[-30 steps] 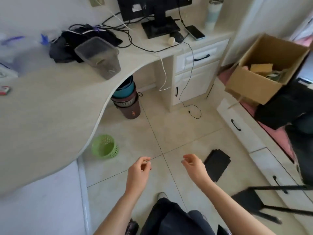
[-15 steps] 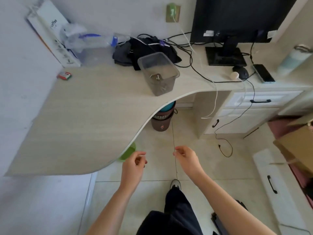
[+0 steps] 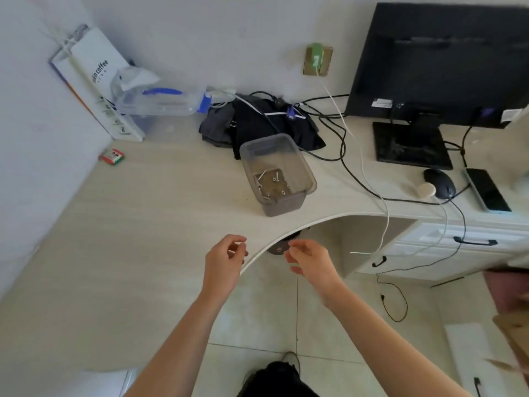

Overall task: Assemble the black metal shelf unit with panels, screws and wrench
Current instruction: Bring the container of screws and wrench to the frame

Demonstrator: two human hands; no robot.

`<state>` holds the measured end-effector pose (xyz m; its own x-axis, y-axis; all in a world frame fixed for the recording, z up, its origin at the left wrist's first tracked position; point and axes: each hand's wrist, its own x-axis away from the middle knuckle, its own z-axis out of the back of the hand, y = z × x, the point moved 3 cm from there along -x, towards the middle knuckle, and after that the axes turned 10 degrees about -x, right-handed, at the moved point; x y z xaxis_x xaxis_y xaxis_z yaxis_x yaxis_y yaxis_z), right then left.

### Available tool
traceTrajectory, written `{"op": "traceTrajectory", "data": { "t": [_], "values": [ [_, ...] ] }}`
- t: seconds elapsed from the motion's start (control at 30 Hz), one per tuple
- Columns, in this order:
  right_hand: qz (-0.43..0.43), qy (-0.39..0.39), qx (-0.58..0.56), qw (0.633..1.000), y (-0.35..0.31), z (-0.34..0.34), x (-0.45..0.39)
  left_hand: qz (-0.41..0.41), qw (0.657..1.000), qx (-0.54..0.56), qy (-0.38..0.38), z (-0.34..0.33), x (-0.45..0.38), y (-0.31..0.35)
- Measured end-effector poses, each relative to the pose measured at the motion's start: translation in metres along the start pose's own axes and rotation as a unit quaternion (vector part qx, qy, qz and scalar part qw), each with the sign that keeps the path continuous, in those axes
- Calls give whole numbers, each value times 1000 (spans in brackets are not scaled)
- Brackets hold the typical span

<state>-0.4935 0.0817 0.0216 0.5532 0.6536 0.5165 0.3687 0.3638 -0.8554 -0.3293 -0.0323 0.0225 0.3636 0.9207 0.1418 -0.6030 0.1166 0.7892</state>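
Observation:
A clear plastic tub (image 3: 283, 203) stands on the pale desk (image 3: 143, 224) near its curved front edge. Several loose screws (image 3: 270, 181) lie on its bottom. My left hand (image 3: 224, 259) hovers over the desk edge in front of the tub, fingers loosely curled, thumb near the index finger, with nothing visible in it. My right hand (image 3: 312, 260) hangs just off the desk edge beside it, fingers relaxed and empty. Both hands are well short of the tub. No shelf panels, frame or wrench are in view.
Behind the tub lie black cloth (image 3: 257, 121) and tangled cables. A monitor (image 3: 440, 61), mouse (image 3: 439, 183) and phone (image 3: 486, 193) sit at the right. A paper bag (image 3: 94, 78) and small red box (image 3: 111, 157) are at the left. Drawers (image 3: 458, 247) stand below.
The view has swung up from the floor to the desk, and the black panels and frame have left the picture. Both hands have come forward to the desk edge, nearer the tub.

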Motion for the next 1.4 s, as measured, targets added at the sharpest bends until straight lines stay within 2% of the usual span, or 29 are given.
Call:
{"op": "traceTrajectory", "data": {
  "t": [0.1,0.2,0.4,0.63,0.9,1.4],
  "values": [
    [-65,6,-139,988,-17,-1,-30,-23,1000,-15,-7,-3,-51,20],
    [-128,26,-261,956,-29,-4,-57,-58,998,-40,0,-6,-104,38],
    [-195,80,-381,900,-44,-10,-90,-137,985,-107,-6,-12,-197,66],
    [-230,92,-399,883,-44,-16,-113,-202,952,-229,-1,-27,-271,83],
    [-198,88,-412,885,-43,-22,-124,-184,938,-273,-111,-51,-304,91],
    [-167,114,-382,902,-46,-14,-112,-102,962,-223,-119,-44,-300,76]
  ]
}}
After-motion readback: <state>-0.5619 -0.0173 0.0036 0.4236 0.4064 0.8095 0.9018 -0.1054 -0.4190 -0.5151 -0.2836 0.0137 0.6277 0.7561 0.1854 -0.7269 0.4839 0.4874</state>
